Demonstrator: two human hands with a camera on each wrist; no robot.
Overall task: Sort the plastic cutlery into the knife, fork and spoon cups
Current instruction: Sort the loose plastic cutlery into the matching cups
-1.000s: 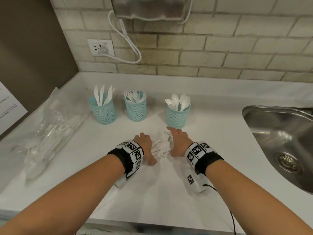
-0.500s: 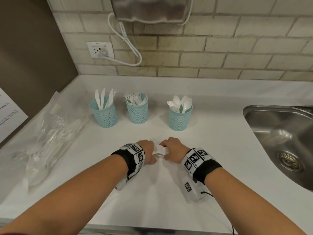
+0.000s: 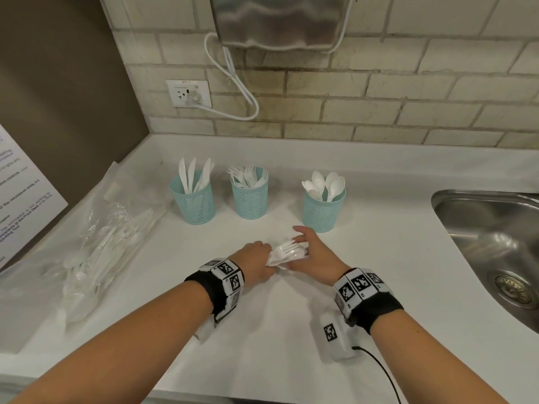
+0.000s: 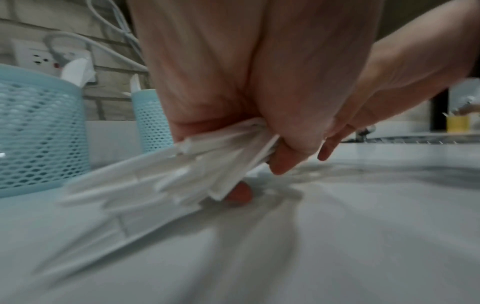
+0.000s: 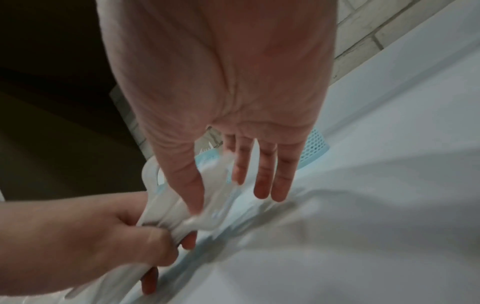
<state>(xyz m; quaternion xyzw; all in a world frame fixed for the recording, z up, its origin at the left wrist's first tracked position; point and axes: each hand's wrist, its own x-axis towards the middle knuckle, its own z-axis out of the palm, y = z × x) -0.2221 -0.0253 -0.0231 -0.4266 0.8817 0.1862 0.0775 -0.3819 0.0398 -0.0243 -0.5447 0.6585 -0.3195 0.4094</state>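
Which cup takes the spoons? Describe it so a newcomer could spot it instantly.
Start at the steel sink set in the white counter. Three teal mesh cups stand in a row to its left; the spoon cup is the one nearest the sink. Rounded spoon bowls stick out of it, not tines or blades.

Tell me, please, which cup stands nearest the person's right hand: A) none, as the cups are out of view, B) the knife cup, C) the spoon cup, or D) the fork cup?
C: in the head view the spoon cup stands just beyond the right hand, while the other two cups sit further left.
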